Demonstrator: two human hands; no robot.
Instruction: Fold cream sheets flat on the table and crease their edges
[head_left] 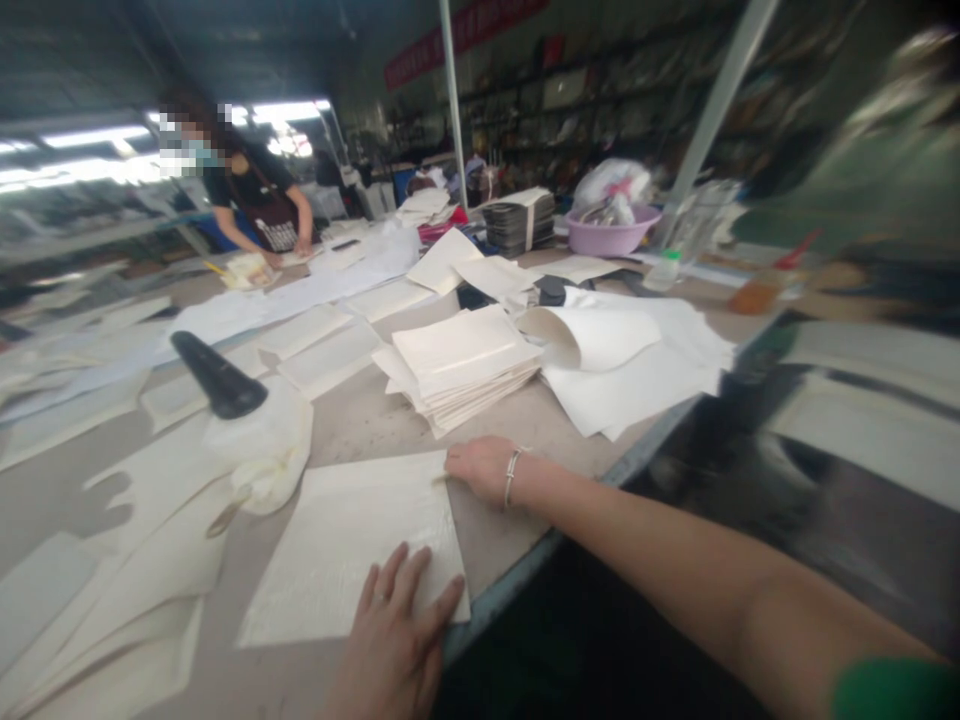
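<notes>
A cream sheet of paper [352, 545] lies flat on the grey table [360, 415] in front of me. My left hand [397, 640] rests flat on the sheet's near corner, fingers spread. My right hand [480, 468], with a bracelet on the wrist, touches the sheet's far right corner; its fingers are curled at the paper's edge. Just beyond my right hand sits a stack of cream sheets [461, 365].
A black cone-shaped tool [214, 378] lies on a crumpled white cloth [266, 445] at left. Loose curled sheets [622, 365] lie right of the stack. Farther back are a purple basin [609, 235], more paper stacks, and another person [255, 205] working across the table. The table edge [637, 455] runs along my right.
</notes>
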